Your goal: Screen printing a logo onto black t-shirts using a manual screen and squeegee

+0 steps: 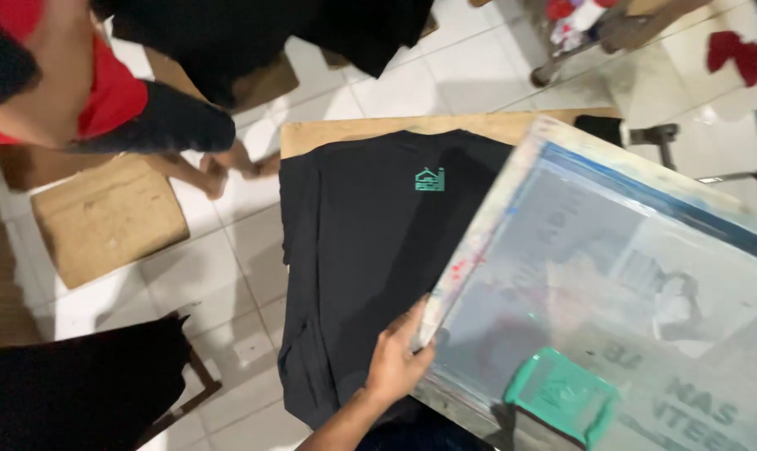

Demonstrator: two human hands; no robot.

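Note:
My left hand [399, 355] comes in from the bottom edge and grips the near left edge of a wooden-framed printing screen [478, 225]. The screen is swung askew over the right side of a black t-shirt [362, 250]. The shirt lies flat on a wooden board [353, 127] and carries a small green print [429, 179] near its collar. A green squeegee-like pad [560, 395] rests on the screen mesh near its lower edge. My right hand is out of view.
Another person in red and black stands at the top left, bare feet [228, 167] on the white tiles. A wooden board [107, 219] lies on the floor at the left. Black cloth [78, 388] covers a stand at the lower left. Red cloth [736, 52] lies at the top right.

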